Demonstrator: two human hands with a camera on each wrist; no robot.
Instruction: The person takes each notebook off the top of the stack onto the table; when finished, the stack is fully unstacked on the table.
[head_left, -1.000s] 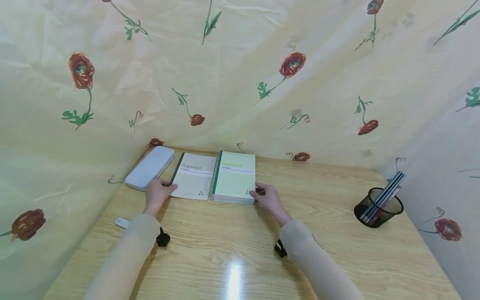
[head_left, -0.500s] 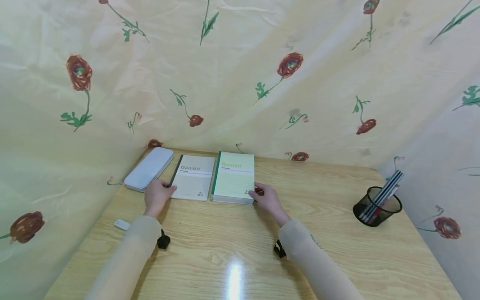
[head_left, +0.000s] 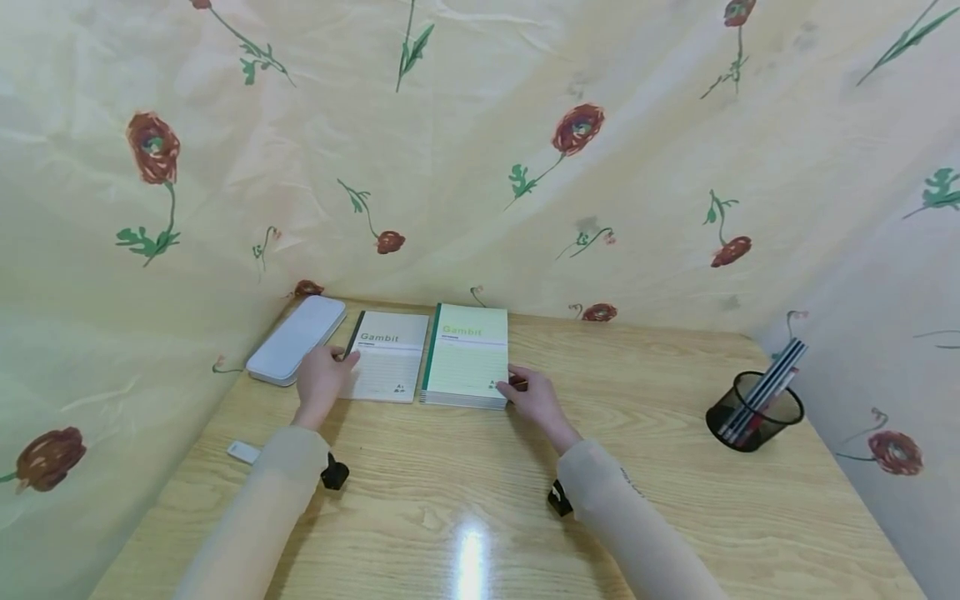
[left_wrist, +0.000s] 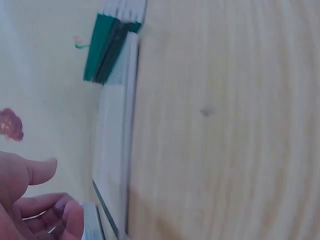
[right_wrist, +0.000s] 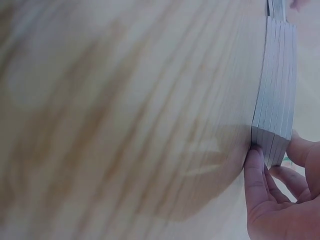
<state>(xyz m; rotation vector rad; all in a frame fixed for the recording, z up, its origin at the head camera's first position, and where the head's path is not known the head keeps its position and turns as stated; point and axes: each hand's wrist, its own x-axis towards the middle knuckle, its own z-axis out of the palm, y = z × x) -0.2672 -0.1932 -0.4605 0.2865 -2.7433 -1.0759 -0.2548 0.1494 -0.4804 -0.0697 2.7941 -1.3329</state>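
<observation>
The left hand (head_left: 321,379) rests at the near left corner of the grey notebook (head_left: 386,356), its fingers loosely curled along the dark spine edge; the left wrist view shows the fingers bent beside that edge, but whether they pinch the cover or only touch it cannot be told. The right hand (head_left: 525,392) sits at the near right corner of the green notebook stack (head_left: 467,355). In the right wrist view its fingertips (right_wrist: 255,162) press against the stack's side, with the thumb on the far side of the corner, so it pinches the stacked edges.

Both things lie straight ahead of the hands, between them, side by side and just touching or nearly so. Their long axes run away from the person toward the curtain. The left hand is nearer the grey notebook, the right hand nearer the green stack.

The grey notebook is thin and lies flat, pale cover with "Gambit" printed near its far end and a dark strip down its left edge. The green stack is thicker, several like notebooks squared one on another, with a pale green cover and a dark green spine on the left.

Further out, a white pencil case (head_left: 297,339) lies slanted just left of the grey notebook, a small white eraser (head_left: 243,452) near the left sleeve, and a black mesh pen holder (head_left: 753,412) well apart on the right of the wooden surface (head_left: 675,500).
</observation>
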